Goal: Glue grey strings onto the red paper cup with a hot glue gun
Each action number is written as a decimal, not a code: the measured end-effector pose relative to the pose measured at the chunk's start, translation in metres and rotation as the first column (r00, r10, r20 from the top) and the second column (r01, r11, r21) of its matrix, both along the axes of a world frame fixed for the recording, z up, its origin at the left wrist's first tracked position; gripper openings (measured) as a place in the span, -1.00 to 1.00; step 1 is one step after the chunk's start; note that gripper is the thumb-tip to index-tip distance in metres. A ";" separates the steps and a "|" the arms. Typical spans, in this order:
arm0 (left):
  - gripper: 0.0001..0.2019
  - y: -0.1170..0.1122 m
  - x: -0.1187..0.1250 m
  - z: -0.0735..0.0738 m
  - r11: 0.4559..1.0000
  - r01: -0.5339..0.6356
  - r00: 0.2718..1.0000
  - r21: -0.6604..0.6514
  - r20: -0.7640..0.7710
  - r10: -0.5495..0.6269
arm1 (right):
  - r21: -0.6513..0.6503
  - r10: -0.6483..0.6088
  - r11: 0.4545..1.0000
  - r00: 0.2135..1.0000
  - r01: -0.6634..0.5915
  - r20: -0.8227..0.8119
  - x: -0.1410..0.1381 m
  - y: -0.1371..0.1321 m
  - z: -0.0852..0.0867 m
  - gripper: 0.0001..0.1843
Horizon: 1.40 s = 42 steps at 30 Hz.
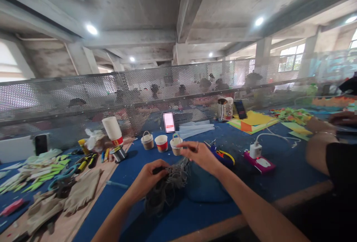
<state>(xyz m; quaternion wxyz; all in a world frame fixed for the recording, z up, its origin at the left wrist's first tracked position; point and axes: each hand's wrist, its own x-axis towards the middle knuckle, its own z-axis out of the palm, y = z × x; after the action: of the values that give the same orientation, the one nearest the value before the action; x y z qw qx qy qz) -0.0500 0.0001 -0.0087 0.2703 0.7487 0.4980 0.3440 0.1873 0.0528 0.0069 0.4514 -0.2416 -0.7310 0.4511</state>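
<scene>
My left hand (152, 178) is closed around a tangled bundle of grey yarn (177, 175), whose strands spread to the right and hang below the fingers. Just above the loose ends, my right hand (198, 154) has its thumb and fingers drawn together; whatever they may hold is too small to make out. Behind its fingertips stands a small paper cup with a handle (175, 149), partly covered by the hand. Beside it are a red and white paper cup (161, 144) and another small cup with a looped handle (147, 141).
Pliers (225, 157) and a magenta power strip (259, 162) with a charger lie to the right. Stacked paper cups (112, 128), work gloves (83, 190) and scissors (63, 177) are at left. A co-worker's arm (320, 152) rests at right. A perforated metal screen (134, 100) runs behind.
</scene>
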 end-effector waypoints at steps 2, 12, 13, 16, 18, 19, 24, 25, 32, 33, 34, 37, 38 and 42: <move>-0.84 -0.001 0.004 0.001 1.000 0.002 1.000 0.016 0.022 -0.003 | 0.114 -0.004 0.993 0.986 -0.015 0.169 -0.010 -0.005 -0.009 -0.66; -0.82 -0.004 0.007 0.002 1.000 -0.013 0.999 -0.007 0.050 0.013 | 0.234 -0.141 0.970 0.924 0.058 0.355 -0.016 -0.001 -0.024 -0.77; -0.81 -0.004 0.007 0.001 1.000 -0.024 0.999 -0.006 0.048 0.024 | 0.254 -0.161 0.964 0.923 0.072 0.349 -0.016 0.000 -0.024 -0.77; -0.81 -0.003 0.008 0.000 0.999 -0.049 0.998 0.000 0.038 0.049 | 0.318 -0.225 0.941 0.921 0.121 0.317 -0.017 0.000 -0.025 -0.78; -0.81 -0.003 0.008 -0.001 0.998 -0.062 0.998 0.008 0.029 0.061 | 0.336 -0.255 0.930 0.923 0.151 0.290 -0.017 0.000 -0.025 -0.76; -0.82 -0.003 0.008 -0.001 0.998 -0.068 0.997 0.013 0.025 0.068 | 0.334 -0.260 0.929 0.925 0.161 0.278 -0.017 0.000 -0.025 -0.76; -0.81 -0.003 0.007 0.000 0.995 -0.091 0.996 0.033 0.019 0.090 | 0.308 -0.304 0.923 0.927 0.230 0.221 -0.016 -0.002 -0.020 -0.77; -0.80 -0.003 0.007 0.000 0.995 -0.092 0.996 0.034 0.019 0.092 | 0.304 -0.304 0.924 0.929 0.232 0.212 -0.016 -0.004 -0.019 -0.78; -0.81 -0.003 0.009 -0.002 0.995 -0.090 0.995 0.039 0.032 0.089 | 0.298 -0.212 0.947 0.927 0.117 0.309 -0.022 -0.008 -0.025 -0.82; -0.80 -0.003 0.009 -0.002 0.996 -0.086 0.996 0.038 0.035 0.085 | 0.299 -0.209 0.948 0.927 0.113 0.313 -0.023 -0.008 -0.027 -0.84; -0.79 -0.003 0.009 -0.002 0.996 -0.082 0.996 0.035 0.038 0.081 | 0.292 -0.204 0.950 0.928 0.110 0.313 -0.024 -0.007 -0.028 -0.86; -0.74 -0.004 0.010 -0.002 0.996 -0.087 0.995 0.033 0.049 0.085 | 0.211 -0.159 0.972 0.951 0.104 0.264 -0.024 -0.005 -0.028 -0.86; -0.73 -0.003 0.010 -0.002 0.995 -0.093 0.994 0.037 0.054 0.091 | 0.163 -0.123 0.983 0.968 0.088 0.218 -0.023 -0.004 -0.027 -0.85; -0.73 -0.003 0.008 0.002 0.988 -0.124 0.989 0.090 0.090 0.116 | -0.049 0.015 0.999 0.998 -0.018 -0.068 -0.019 0.000 -0.018 -0.81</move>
<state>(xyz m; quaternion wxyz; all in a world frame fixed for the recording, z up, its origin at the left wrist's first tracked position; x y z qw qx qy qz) -0.0418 -0.0032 -0.0069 0.2341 0.7141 0.5134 0.4143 0.1686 0.0525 -0.0108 0.4659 -0.2313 -0.7059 0.4807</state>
